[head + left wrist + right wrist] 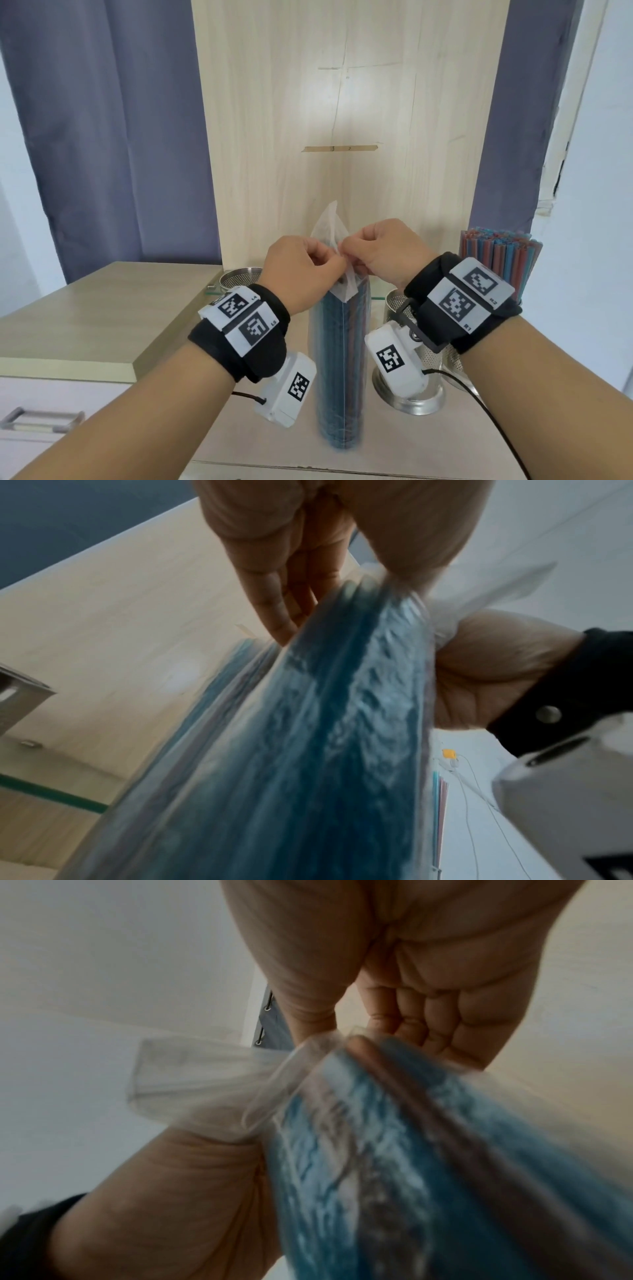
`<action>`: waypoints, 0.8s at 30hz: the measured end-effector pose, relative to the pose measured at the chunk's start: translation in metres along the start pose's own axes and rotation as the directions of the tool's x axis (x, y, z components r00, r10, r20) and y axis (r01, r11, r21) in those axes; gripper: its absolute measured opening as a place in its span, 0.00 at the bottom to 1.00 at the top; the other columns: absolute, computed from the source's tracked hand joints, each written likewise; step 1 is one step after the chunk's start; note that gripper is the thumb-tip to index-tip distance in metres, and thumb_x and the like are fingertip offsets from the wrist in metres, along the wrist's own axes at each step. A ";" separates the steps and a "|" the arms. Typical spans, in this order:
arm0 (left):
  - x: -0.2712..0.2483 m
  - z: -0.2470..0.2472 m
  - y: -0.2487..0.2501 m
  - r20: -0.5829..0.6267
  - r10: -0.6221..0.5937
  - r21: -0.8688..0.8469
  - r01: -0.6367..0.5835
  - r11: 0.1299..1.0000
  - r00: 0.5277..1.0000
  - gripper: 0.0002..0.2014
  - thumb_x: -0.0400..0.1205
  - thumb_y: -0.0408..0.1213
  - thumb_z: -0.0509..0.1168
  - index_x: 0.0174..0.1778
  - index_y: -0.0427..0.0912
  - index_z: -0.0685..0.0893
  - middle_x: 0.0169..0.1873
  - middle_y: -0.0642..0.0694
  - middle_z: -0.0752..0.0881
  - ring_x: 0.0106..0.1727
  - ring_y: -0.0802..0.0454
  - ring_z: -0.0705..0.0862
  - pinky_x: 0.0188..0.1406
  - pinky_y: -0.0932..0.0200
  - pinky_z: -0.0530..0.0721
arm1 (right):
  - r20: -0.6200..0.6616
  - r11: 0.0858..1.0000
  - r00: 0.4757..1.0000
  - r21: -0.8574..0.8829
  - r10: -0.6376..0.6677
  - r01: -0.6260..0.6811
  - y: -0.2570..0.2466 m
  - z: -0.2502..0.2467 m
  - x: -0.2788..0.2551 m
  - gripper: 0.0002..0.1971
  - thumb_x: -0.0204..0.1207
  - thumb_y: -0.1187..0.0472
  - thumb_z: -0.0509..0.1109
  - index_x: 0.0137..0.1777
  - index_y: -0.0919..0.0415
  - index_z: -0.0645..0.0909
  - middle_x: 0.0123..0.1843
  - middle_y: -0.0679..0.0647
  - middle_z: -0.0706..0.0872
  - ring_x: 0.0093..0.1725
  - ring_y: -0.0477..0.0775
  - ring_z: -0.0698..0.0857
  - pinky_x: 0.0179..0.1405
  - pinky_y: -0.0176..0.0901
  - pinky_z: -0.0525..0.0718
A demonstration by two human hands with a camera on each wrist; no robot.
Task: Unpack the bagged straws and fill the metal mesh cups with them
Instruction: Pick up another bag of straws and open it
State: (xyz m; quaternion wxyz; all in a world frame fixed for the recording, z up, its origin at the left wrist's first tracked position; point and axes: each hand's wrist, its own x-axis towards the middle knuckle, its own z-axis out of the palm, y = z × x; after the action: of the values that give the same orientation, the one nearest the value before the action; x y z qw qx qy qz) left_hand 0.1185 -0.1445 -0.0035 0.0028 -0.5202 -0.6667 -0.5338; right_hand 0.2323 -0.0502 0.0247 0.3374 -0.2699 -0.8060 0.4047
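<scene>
We pinch the top of the straw bag (340, 359) with left hand (301, 270) and right hand (387, 253), fingers curled tight

Clear glossy plastic bag (339, 359), shiny perforated metal cup (419, 383), pale matt wood-grain board (342, 102)

Forearms bare, no sleeves. Each wrist carries a black wrist strap (479, 308) topped with white plates printed with black square marker codes. Below each hangs a white camera box (399, 365) with its own marker, trailing a thin black cable (479, 401).
</scene>
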 end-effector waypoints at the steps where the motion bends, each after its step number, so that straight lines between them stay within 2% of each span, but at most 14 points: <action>1: 0.000 0.001 0.000 -0.001 0.002 0.007 -0.002 1.000 1.000 0.11 0.77 0.39 0.71 0.28 0.43 0.88 0.28 0.50 0.89 0.29 0.62 0.82 0.32 0.70 0.80 | 0.019 0.999 1.000 -0.040 -0.004 0.005 -0.001 0.000 0.000 0.13 0.75 0.64 0.69 0.34 0.74 0.85 0.25 0.55 0.82 0.26 0.49 0.78 0.35 0.44 0.79; 2: 0.000 0.002 -0.001 -0.005 -0.001 0.010 0.001 1.000 1.000 0.12 0.77 0.39 0.70 0.27 0.44 0.87 0.27 0.51 0.88 0.27 0.64 0.80 0.30 0.73 0.78 | 0.041 0.997 0.999 -0.072 -0.005 0.008 -0.002 0.001 0.000 0.14 0.76 0.64 0.67 0.32 0.73 0.83 0.24 0.55 0.80 0.25 0.50 0.76 0.33 0.43 0.77; 5: 0.001 0.005 -0.003 -0.011 -0.036 -0.081 0.035 0.996 0.999 0.14 0.79 0.36 0.69 0.26 0.47 0.85 0.27 0.52 0.86 0.25 0.67 0.79 0.27 0.77 0.75 | 0.067 0.996 0.998 -0.090 -0.013 0.019 0.000 0.004 0.000 0.20 0.79 0.65 0.63 0.23 0.61 0.75 0.19 0.46 0.77 0.21 0.44 0.74 0.30 0.38 0.73; 8: -0.001 0.009 -0.007 0.004 -0.109 -0.245 0.106 0.964 0.994 0.13 0.81 0.34 0.67 0.31 0.37 0.88 0.32 0.44 0.87 0.30 0.61 0.80 0.33 0.73 0.78 | 0.054 0.994 0.998 -0.095 -0.040 0.045 0.003 0.008 -0.002 0.22 0.81 0.65 0.61 0.23 0.57 0.73 0.20 0.46 0.76 0.24 0.46 0.74 0.33 0.41 0.73; 10: -0.002 0.011 -0.009 0.019 -0.154 -0.317 0.152 0.936 0.988 0.14 0.79 0.39 0.67 0.32 0.35 0.88 0.32 0.41 0.85 0.33 0.54 0.79 0.37 0.65 0.78 | 0.029 0.993 0.998 -0.102 -0.058 0.060 0.005 0.010 -0.003 0.20 0.82 0.63 0.59 0.27 0.63 0.76 0.25 0.52 0.78 0.27 0.50 0.75 0.34 0.43 0.73; 12: -0.003 0.012 -0.009 0.027 -0.203 -0.381 0.198 0.903 0.979 0.13 0.73 0.44 0.65 0.26 0.43 0.87 0.30 0.41 0.81 0.34 0.50 0.75 0.38 0.59 0.75 | -0.014 0.997 0.998 -0.056 -0.055 0.054 0.009 0.012 -0.002 0.19 0.83 0.61 0.58 0.40 0.77 0.81 0.34 0.61 0.80 0.33 0.56 0.76 0.38 0.46 0.74; 14: -0.003 0.011 -0.009 0.024 -0.223 -0.412 0.213 0.886 0.975 0.13 0.75 0.40 0.66 0.23 0.46 0.84 0.30 0.41 0.80 0.34 0.50 0.74 0.37 0.59 0.74 | -0.046 0.998 0.997 -0.017 -0.057 0.056 0.013 0.014 -0.001 0.18 0.82 0.62 0.59 0.48 0.82 0.79 0.36 0.65 0.80 0.35 0.58 0.76 0.39 0.49 0.73; 15: -0.003 0.010 -0.011 0.017 -0.221 -0.404 0.209 0.891 0.975 0.13 0.78 0.36 0.66 0.26 0.44 0.83 0.30 0.41 0.79 0.33 0.50 0.74 0.34 0.60 0.74 | -0.064 0.998 0.996 0.003 -0.065 0.065 0.016 0.014 0.000 0.15 0.81 0.63 0.61 0.48 0.79 0.79 0.37 0.69 0.81 0.36 0.58 0.77 0.39 0.50 0.74; 17: -0.003 0.011 -0.012 0.000 -0.211 -0.375 0.196 0.906 0.977 0.12 0.81 0.33 0.65 0.31 0.39 0.82 0.29 0.42 0.78 0.27 0.56 0.73 0.27 0.67 0.73 | -0.077 0.995 0.995 0.080 -0.060 0.066 0.018 0.015 -0.001 0.01 0.80 0.67 0.64 0.47 0.64 0.76 0.40 0.71 0.85 0.37 0.57 0.80 0.39 0.49 0.77; 19: 0.001 0.012 -0.012 -0.044 -0.211 -0.359 0.182 0.916 0.977 0.10 0.81 0.35 0.67 0.35 0.37 0.82 0.28 0.45 0.78 0.24 0.60 0.71 0.23 0.71 0.71 | -0.064 0.987 0.996 0.141 -0.068 0.076 0.019 0.016 -0.003 0.09 0.80 0.70 0.64 0.47 0.55 0.70 0.37 0.66 0.82 0.33 0.55 0.77 0.31 0.41 0.76; 21: 0.006 0.010 -0.011 -0.086 -0.209 -0.340 0.169 0.925 0.974 0.09 0.80 0.39 0.70 0.38 0.39 0.81 0.27 0.46 0.81 0.24 0.61 0.75 0.24 0.70 0.74 | -0.053 0.982 0.994 0.156 -0.097 0.104 0.019 0.016 -0.006 0.10 0.80 0.71 0.64 0.48 0.54 0.70 0.32 0.60 0.79 0.28 0.51 0.75 0.24 0.34 0.73; 24: 0.010 0.006 -0.010 -0.083 -0.176 -0.332 0.139 0.933 0.981 0.07 0.79 0.36 0.72 0.44 0.47 0.79 0.37 0.40 0.90 0.31 0.53 0.83 0.32 0.59 0.81 | -0.053 0.975 0.992 0.182 -0.115 0.123 0.018 0.018 -0.008 0.11 0.80 0.71 0.66 0.48 0.54 0.71 0.29 0.53 0.80 0.26 0.48 0.76 0.27 0.37 0.74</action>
State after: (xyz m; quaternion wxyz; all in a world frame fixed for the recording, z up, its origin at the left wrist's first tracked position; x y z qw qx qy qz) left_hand 0.1103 -0.1319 -0.0071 -0.0886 -0.4280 -0.6082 -0.6626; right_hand 0.2269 -0.0548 -0.0010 0.4017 -0.1971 -0.7722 0.4511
